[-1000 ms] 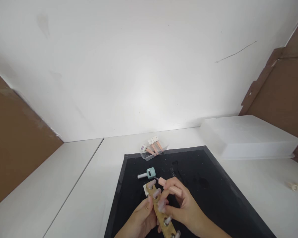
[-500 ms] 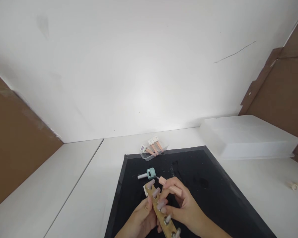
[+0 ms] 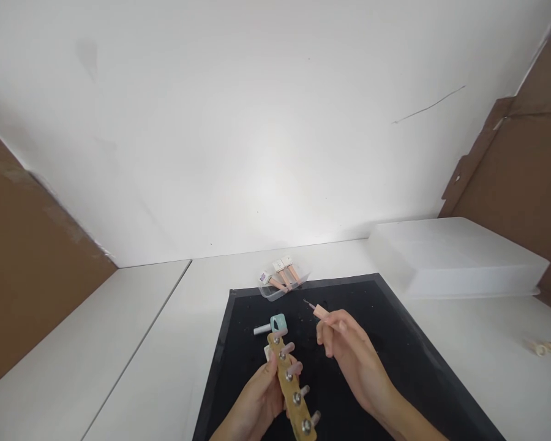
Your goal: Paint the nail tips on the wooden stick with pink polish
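Observation:
My left hand (image 3: 262, 392) is closed around a wooden nail-tip stand (image 3: 290, 392), a tan strip with several round metal studs. Pale pinkish false nails (image 3: 294, 368) stick out from the studs toward the right. A small white piece (image 3: 267, 353) shows beside my left thumb; its kind is unclear. In my right hand (image 3: 349, 349) is a nail polish brush (image 3: 320, 312) with a pink handle, its bristles pointing up and left, apart from the nails. Beyond the strip's far end lies a teal bottle (image 3: 278, 323) with a white cap or handle (image 3: 261, 329).
A clear tray (image 3: 272, 296) holds several pink-handled polish bottles (image 3: 282, 269) at the mat's far edge. The black mat (image 3: 376, 355) covers the work area. A translucent white bin (image 3: 463, 263) stands at right, with small cream-coloured items (image 3: 544, 348) nearer. Brown panels flank both sides.
My right hand has moved right and away from the nails, taking the brush with it. The strip in my left hand has turned slightly, more upright in view.

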